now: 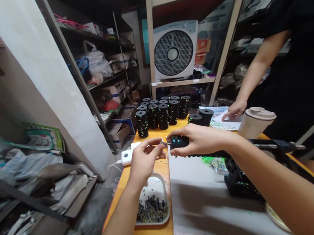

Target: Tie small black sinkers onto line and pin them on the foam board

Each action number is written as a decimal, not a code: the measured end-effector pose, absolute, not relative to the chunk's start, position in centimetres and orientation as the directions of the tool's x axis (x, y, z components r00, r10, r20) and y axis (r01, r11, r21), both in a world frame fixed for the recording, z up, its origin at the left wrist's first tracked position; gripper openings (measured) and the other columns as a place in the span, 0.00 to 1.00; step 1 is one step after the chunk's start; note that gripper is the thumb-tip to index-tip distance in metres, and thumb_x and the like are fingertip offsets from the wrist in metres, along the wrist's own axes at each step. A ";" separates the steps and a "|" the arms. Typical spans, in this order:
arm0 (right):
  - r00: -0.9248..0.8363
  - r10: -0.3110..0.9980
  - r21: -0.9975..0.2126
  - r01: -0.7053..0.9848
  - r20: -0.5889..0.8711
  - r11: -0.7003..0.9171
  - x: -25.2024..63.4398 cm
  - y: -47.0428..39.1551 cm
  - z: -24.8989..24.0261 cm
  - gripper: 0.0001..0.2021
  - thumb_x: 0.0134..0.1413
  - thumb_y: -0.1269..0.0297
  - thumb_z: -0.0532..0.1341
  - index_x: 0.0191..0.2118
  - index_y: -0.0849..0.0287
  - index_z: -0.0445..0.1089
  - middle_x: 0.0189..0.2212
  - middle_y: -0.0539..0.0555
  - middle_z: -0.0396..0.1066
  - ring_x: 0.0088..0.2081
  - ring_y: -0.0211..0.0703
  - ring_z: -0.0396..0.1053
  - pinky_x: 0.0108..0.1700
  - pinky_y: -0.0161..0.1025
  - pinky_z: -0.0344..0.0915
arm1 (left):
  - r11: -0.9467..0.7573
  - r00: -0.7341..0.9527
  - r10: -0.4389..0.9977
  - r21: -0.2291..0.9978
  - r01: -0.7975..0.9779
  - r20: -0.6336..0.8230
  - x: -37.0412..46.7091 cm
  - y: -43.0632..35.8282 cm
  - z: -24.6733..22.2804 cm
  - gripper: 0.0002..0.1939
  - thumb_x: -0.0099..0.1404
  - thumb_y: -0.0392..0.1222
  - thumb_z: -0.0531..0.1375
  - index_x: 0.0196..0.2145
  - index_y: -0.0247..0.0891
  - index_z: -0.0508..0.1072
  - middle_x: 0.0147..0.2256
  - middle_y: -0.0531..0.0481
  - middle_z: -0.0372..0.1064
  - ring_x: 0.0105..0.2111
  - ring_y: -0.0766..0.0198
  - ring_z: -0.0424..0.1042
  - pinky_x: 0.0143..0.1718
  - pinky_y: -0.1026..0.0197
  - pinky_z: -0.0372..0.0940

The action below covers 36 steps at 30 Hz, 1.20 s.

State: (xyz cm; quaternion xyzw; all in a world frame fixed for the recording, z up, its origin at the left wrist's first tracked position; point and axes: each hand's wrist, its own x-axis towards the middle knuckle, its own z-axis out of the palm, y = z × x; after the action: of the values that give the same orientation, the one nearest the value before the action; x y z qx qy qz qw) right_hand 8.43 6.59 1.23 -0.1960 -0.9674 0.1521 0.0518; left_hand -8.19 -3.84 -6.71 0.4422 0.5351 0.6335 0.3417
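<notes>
My right hand [198,138] is wrapped round a black cylinder [178,142] on a dark horizontal rod, near the rod's left end. At that end, the fingertips of my left hand [147,157] pinch a small metallic piece [165,143] at the tip of a thin shaft. Below my left hand is a white tray [164,196] with many small dark and yellowish bits. Under the rod, a clear bag of green bits [214,163] lies on a grey board [196,207].
Several black spools [164,116] stand at the orange table's [122,219] far end. A lidded cup [255,121] stands at the right. Another person's hand [235,109] touches papers [223,120]. A white device [126,157] with cables lies left. A box fan [174,50] sits on a shelf behind.
</notes>
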 end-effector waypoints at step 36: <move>-0.915 0.401 -0.297 0.371 0.044 0.880 8.5 6.5 1.1 0.26 0.56 0.42 0.59 0.50 0.60 0.71 0.38 0.58 0.77 0.35 0.49 0.72 0.36 0.40 0.64 | -0.593 -0.382 0.751 0.805 -0.032 0.538 -6.4 -3.1 -9.0 0.14 0.66 0.39 0.61 0.49 0.44 0.69 0.51 0.44 0.74 0.54 0.56 0.71 0.55 0.51 0.64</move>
State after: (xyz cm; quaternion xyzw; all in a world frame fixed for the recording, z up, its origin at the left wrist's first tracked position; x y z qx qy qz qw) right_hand 8.46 6.49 1.08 -0.1994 -0.9681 0.1426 0.0520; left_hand -6.42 -3.07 -8.99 0.4901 0.3669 0.7458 0.2627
